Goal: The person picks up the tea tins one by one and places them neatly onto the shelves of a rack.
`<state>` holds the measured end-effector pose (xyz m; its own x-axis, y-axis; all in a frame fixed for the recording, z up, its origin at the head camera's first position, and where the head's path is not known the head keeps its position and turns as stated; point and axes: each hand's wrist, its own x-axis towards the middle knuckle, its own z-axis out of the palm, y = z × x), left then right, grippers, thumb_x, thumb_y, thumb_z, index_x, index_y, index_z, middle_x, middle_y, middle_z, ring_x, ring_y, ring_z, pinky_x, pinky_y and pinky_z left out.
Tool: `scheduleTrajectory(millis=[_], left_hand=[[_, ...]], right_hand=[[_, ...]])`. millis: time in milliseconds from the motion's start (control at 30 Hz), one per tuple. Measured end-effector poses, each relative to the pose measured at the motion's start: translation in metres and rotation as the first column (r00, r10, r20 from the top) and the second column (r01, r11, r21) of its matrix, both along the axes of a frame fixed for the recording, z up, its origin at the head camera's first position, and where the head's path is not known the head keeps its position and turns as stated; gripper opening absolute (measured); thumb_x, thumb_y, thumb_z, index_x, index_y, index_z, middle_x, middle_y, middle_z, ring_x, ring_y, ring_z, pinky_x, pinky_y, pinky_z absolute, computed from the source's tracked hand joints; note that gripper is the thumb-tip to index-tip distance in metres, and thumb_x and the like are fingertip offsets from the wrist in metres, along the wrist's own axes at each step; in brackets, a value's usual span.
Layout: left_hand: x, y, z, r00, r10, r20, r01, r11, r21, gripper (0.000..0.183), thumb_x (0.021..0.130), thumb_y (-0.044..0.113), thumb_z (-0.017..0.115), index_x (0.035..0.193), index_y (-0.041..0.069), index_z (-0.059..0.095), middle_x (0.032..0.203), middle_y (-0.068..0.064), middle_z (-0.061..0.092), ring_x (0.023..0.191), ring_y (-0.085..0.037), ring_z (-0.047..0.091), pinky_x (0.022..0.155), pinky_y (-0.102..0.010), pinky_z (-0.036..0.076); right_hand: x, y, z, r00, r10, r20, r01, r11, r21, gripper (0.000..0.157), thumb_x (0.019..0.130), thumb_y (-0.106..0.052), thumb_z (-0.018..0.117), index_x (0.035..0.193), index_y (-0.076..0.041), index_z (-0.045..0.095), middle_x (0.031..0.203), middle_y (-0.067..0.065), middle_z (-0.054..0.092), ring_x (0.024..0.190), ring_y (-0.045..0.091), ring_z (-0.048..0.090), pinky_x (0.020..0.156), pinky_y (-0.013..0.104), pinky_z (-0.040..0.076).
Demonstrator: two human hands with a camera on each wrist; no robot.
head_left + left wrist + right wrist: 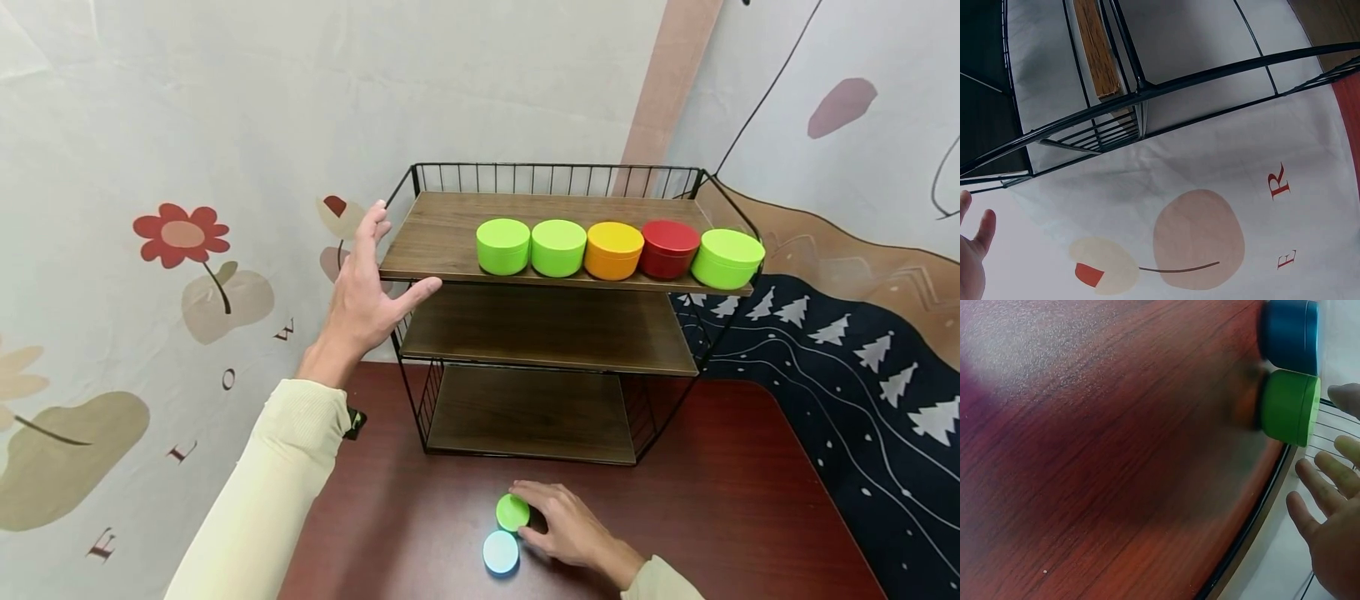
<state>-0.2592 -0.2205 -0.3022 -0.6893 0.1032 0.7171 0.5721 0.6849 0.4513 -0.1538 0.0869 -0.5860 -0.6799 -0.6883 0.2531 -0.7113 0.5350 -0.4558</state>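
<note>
My right hand (564, 527) reaches over the table with thumb and forefinger spread at a small round green tin (513, 512). In the right wrist view the fingers (1325, 487) are loosely extended, with the fingertips just off the lid side of the green tin (1288, 407). A blue tin (501, 553) with a lighter top stands right beside the green one. My left hand (360, 292) is raised at the upper left corner of a three-tier rack (442, 242), fingers straight and thumb out, holding nothing. Only its thumb and a finger show in the left wrist view.
On the rack's top board, several tins stand in a row: two green (503, 247), one orange (613, 252), one red (669, 250) and another green (727, 260). Black wire sides (1210, 75) frame the boards. The rack stands on a reddish-brown table (720, 500) against a printed cloth backdrop (225, 125).
</note>
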Motion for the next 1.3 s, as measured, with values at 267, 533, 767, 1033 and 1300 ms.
scheduleTrajectory(millis=[267,533,767,1033,1300], left_hand=[[0.000,0.000,0.000,1.000,0.000,0.001,0.000,1.000,0.000,0.101,0.081,0.043,0.081,0.158,0.017,0.020,0.161,0.003,0.028,0.143,-0.014,0.035,0.112,-0.051,0.032],[0.000,0.000,0.001,1.000,-0.001,-0.003,0.001,1.000,-0.005,0.100,0.081,0.043,0.081,0.157,0.017,0.021,0.161,0.004,0.027,0.143,-0.015,0.036,0.112,-0.052,0.032],[0.000,0.000,0.001,1.000,-0.001,-0.004,0.001,1.000,-0.003,0.100,0.081,0.042,0.081,0.157,0.016,0.021,0.161,0.005,0.027,0.143,-0.015,0.036,0.111,-0.052,0.033],[0.000,0.000,0.001,1.000,0.002,0.004,-0.002,1.000,0.000,0.100,0.081,0.043,0.081,0.157,0.017,0.021,0.161,0.003,0.028,0.143,-0.014,0.036,0.111,-0.053,0.032],[-0.001,-0.001,0.000,1.000,0.002,0.018,-0.002,1.000,0.003,0.101,0.081,0.044,0.081,0.158,0.019,0.020,0.161,-0.001,0.030,0.143,-0.014,0.035,0.111,-0.054,0.032]], right_hand=[[0.000,-0.004,-0.005,1.000,0.022,0.005,-0.022,1.000,0.012,0.051,0.086,-0.023,0.076,0.132,-0.006,0.063,0.134,0.010,0.062,0.117,0.026,0.062,0.093,0.046,0.051],[0.001,-0.005,-0.009,0.999,0.019,0.043,-0.020,0.999,0.026,0.050,0.087,-0.025,0.075,0.133,-0.009,0.063,0.135,0.010,0.061,0.120,0.026,0.061,0.094,0.046,0.051],[0.000,-0.006,-0.013,0.999,0.019,0.033,-0.020,0.999,0.028,0.050,0.087,-0.025,0.075,0.133,-0.008,0.063,0.134,0.012,0.061,0.118,0.026,0.062,0.092,0.045,0.052],[0.000,-0.006,-0.018,1.000,0.016,0.005,-0.016,1.000,0.012,0.049,0.087,-0.023,0.077,0.131,-0.008,0.063,0.132,0.012,0.063,0.115,0.026,0.064,0.089,0.045,0.054],[0.000,-0.005,-0.018,1.000,-0.007,0.000,0.007,1.000,0.014,0.049,0.087,-0.023,0.077,0.131,-0.008,0.064,0.131,0.009,0.063,0.116,0.024,0.063,0.090,0.045,0.053]])
